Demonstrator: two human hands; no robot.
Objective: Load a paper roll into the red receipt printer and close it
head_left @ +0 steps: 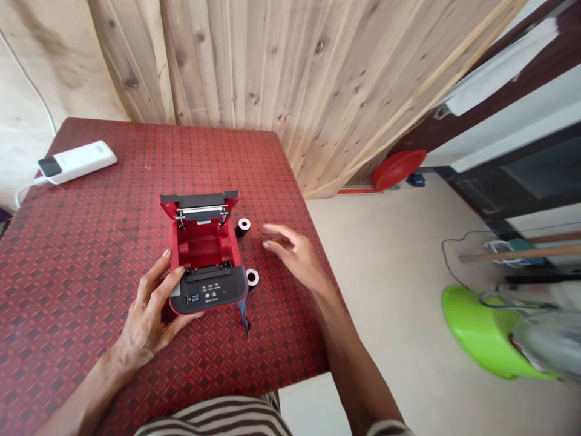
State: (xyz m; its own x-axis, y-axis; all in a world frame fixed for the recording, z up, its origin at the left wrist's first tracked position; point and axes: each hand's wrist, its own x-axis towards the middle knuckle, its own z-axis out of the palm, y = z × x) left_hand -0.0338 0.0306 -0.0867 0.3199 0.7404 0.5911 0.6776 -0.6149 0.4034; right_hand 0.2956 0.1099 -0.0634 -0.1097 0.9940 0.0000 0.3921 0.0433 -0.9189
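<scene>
A small red and black printer stands on the table with its lid raised and its red inner bay bare. My left hand grips its front left corner, fingers along the side and thumb at the front edge. To the printer's right are two dark rolls with white cores: a far roll and a near roll. A dark, glossy strip trails below the near roll. Right of the rolls, my right hand hovers, slightly blurred, with its fingers apart and nothing in them.
The red patterned table meets a wooden plank wall. A white power bank with a cable lies at the far left. On the floor to the right are a green basin and a red basin.
</scene>
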